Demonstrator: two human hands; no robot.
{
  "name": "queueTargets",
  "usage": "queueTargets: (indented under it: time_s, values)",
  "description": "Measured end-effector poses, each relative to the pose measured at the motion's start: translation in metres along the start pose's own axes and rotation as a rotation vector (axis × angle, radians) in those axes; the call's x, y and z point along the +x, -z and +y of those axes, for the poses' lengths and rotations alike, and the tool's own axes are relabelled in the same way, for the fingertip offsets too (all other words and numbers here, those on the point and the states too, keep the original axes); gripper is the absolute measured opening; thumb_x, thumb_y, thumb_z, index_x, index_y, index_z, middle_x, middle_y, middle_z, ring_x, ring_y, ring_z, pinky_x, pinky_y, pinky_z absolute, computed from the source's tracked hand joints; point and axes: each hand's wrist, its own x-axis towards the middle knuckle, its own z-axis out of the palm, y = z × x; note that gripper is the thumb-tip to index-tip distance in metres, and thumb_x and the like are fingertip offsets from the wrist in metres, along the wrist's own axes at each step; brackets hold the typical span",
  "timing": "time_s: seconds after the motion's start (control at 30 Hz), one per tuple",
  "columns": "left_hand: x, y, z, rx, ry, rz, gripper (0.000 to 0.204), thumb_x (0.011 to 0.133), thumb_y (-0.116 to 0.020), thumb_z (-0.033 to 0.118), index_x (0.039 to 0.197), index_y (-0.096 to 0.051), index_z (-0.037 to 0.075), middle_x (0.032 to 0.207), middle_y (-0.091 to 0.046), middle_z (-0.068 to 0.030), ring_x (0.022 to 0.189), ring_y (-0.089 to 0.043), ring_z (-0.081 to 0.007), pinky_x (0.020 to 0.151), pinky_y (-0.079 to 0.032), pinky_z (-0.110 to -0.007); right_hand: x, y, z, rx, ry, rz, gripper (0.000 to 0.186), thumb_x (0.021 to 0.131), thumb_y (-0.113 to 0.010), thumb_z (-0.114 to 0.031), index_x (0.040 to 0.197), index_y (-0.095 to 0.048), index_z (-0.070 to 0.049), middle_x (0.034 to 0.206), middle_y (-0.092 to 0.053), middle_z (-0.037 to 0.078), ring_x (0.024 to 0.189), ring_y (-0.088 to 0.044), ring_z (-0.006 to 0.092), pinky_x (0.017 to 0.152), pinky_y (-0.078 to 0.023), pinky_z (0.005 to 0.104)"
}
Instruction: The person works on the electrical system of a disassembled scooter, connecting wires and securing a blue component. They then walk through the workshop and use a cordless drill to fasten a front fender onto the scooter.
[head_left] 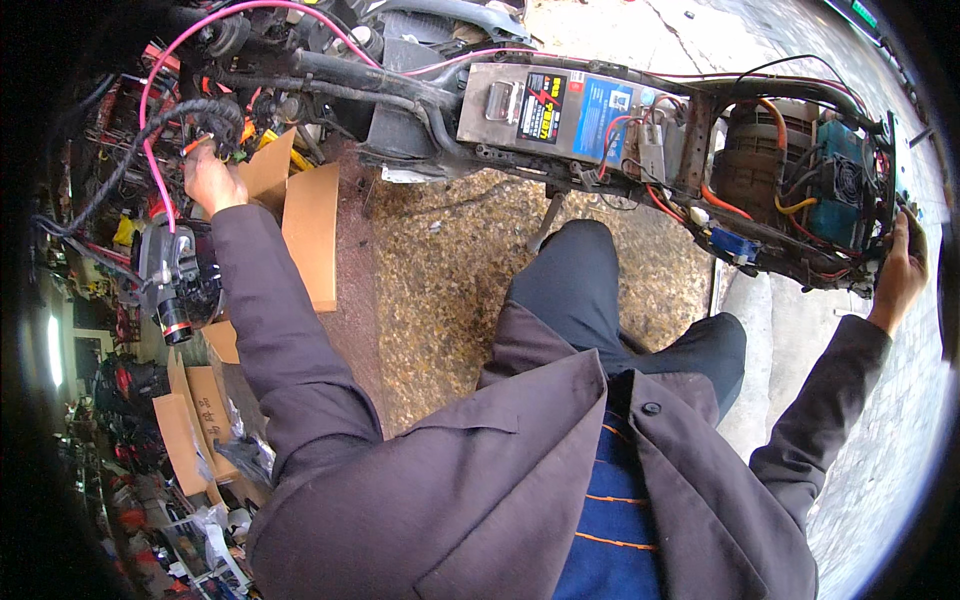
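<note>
Scooter frame [570,172] is stretching from left to right across the far side of the scene, carrying a silver metal box [497,105] at its middle and a blue fan unit [842,180] toward its right end. Thick orange cables [727,207] are looping beside that unit and a blue connector [735,243] is hanging at the near edge; a sudden tilt could be snagging or straining them. The right hand [903,262] is curling its fingers around the frame's right end, where a slipping hold could be sending the body toward the knees [585,240]. The left hand [213,182] is reaching among the wiring at the left; I cannot tell whether it is gripping anything, its fingertips disappearing among dark parts. A pink cable [330,24] is arching over that side and could be catching if the handlebar grip [175,322] is swinging. Cardboard flaps [312,235] are crowding the left sleeve [280,290], perhaps hampering it. Clutter [130,430] is fading into the left rim, the lens is bending the right end, and whatever is supporting the frame is largely hiding.
</note>
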Motion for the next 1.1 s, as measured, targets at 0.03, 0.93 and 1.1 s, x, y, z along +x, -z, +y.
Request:
queueTargets:
  time_s: [0.03,0.93,1.1]
  values:
    - [-0.004,0.000,0.000,-0.053,0.003,-0.002,0.021,0.080,-0.056,0.006,0.099,-0.063,-0.002,0.103,-0.063,-0.0099,0.091,-0.061,-0.0223,0.077,-0.049,-0.038,0.001,-0.001,0.001,0.019,-0.002,-0.001,0.024,0.093,-0.064,-0.020,0.110,-0.069,-0.005,0.088,-0.067,-0.002,0.071,-0.053,0.0040,0.062,-0.041,0.0179]
    - [-0.304,-0.075,-0.171,-0.210,1.154,-0.209,0.007,0.087,-0.057,0.012,0.091,-0.057,0.007,0.080,-0.060,-0.0049,0.069,-0.056,-0.0171,0.067,-0.052,-0.038,-0.009,-0.008,-0.026,0.058,0.015,0.035,0.018,0.089,-0.066,-0.013,0.103,-0.070,-0.002,0.085,-0.068,0.002,0.068,-0.057,0.0053,0.062,-0.044,0.0179]
    - [-0.360,-0.113,-0.211,-0.289,1.331,-0.284,0.006,0.090,-0.050,0.011,0.087,-0.051,0.006,0.073,-0.056,-0.0054,0.067,-0.056,-0.0178,0.065,-0.052,-0.038,-0.007,-0.008,-0.025,0.051,0.065,0.024,0.018,0.088,-0.068,-0.012,0.103,-0.070,-0.002,0.083,-0.068,0.002,0.068,-0.057,0.0047,0.061,-0.044,0.0175]
